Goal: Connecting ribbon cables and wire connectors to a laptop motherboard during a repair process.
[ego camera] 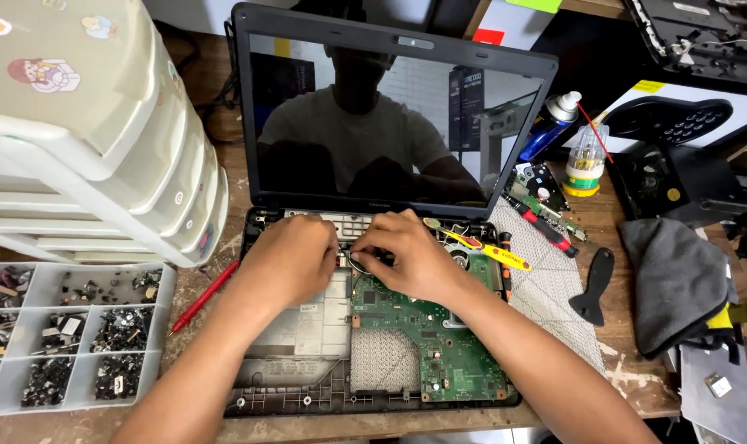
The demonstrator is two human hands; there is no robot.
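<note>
Left hand (pixel 287 255) curled, fingertips pressed down at the middle of the opened laptop (pixel 373 247), just below its hinge; whether anything sits between the fingers, impossible to tell. Right hand (pixel 410 255) beside it, fingertips nearly touching the left's, thumb and forefinger pinched over a small dark part too tiny to make out. Both resting on the stripped base, one green circuit board (pixel 427 337) bared beneath the right wrist, pale metal plate under the left. One dark screen upright behind, reflecting a seated person.

Just right of the hands: one yellow tool (pixel 480 245) lying across the base, one red-handled screwdriver (pixel 548 230) on a mesh mat (pixel 554 304), one black scraper (pixel 596 286). Farther right, one grey cloth (pixel 678 284), one blue spray can (pixel 552 123), one clear bottle (pixel 586 158) with yellow base.

Left of the laptop: one red pen (pixel 205 296) on the wooden table (pixel 620 378), one parts tray (pixel 69 333) with nine visible compartments of screws, one white drawer stack (pixel 94 131).
</note>
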